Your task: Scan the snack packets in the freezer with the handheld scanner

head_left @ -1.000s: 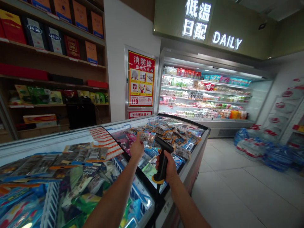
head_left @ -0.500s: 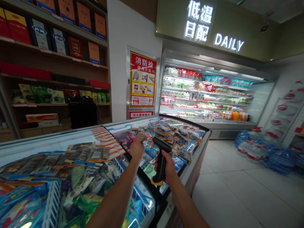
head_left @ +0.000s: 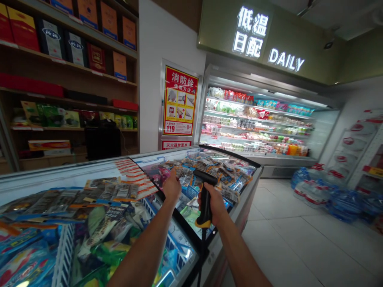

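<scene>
My right hand (head_left: pixel 216 204) is wrapped round the grip of a black and yellow barcode scanner (head_left: pixel 205 197). The scanner's head points left, and its cable hangs down over the freezer's front edge. My left hand (head_left: pixel 171 186) is to the left of the scanner, above the freezer, with its fingers bent together and its far side turned from view. A small packet may be at its fingertips, but I cannot tell it from the packets behind. Beyond both hands lie snack packets (head_left: pixel 221 169) in dark and orange wrapping, under or beside the glass lid.
The chest freezer (head_left: pixel 253 189) runs across the front, with white and blue baskets (head_left: pixel 64 251) and bagged goods (head_left: pixel 115 251) at left. Behind stand a lit refrigerated shelf (head_left: pixel 257 119) and a shelf of boxes (head_left: pixel 74 89). Water bottles (head_left: pixel 347 205) stand on the floor at right.
The scanner and my right hand have shifted slightly right. My left hand has stayed nearly in place, and the view has turned a little.
</scene>
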The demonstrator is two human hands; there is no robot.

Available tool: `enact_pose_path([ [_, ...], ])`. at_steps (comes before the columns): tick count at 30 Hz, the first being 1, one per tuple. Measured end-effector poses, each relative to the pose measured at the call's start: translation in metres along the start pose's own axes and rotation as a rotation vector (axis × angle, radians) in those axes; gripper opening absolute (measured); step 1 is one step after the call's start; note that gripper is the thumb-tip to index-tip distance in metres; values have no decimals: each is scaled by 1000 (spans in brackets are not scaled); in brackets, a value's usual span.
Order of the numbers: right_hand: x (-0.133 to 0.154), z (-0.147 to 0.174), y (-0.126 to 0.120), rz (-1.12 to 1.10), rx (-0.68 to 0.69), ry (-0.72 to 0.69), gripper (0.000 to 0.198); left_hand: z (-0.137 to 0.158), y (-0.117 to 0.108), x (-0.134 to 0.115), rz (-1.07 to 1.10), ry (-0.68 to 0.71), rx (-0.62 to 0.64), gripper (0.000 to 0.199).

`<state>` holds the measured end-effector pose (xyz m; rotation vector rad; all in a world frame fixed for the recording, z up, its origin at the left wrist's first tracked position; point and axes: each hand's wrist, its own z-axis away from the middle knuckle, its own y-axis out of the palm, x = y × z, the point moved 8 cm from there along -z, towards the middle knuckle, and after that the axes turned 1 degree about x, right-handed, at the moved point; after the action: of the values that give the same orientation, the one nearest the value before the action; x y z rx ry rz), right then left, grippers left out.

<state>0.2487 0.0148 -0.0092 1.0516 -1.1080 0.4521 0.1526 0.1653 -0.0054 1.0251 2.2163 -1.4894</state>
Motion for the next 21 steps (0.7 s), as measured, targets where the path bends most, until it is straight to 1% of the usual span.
enact_pose_path([
  [3, 10, 8, 6, 28, 24, 15, 27, -1, 1, 1, -4, 0, 4, 53],
  [7, 15, 12, 10, 17, 45, 55, 27, -2, 3, 4, 6, 1, -10, 51],
  [11, 16, 11, 9, 14, 29, 66, 25, -2, 1, 3, 9, 15, -21, 52],
  [15, 19, 10, 8, 59, 5, 69, 26, -1, -1, 3, 33, -5, -17, 55],
  [19, 27, 15, 14, 80, 34, 89, 25, -4, 2, 5, 149, -23, -22, 55],
  [21, 31, 17, 17, 93, 55, 106, 23, -8, 12, 8, 275, -48, 27, 52],
])
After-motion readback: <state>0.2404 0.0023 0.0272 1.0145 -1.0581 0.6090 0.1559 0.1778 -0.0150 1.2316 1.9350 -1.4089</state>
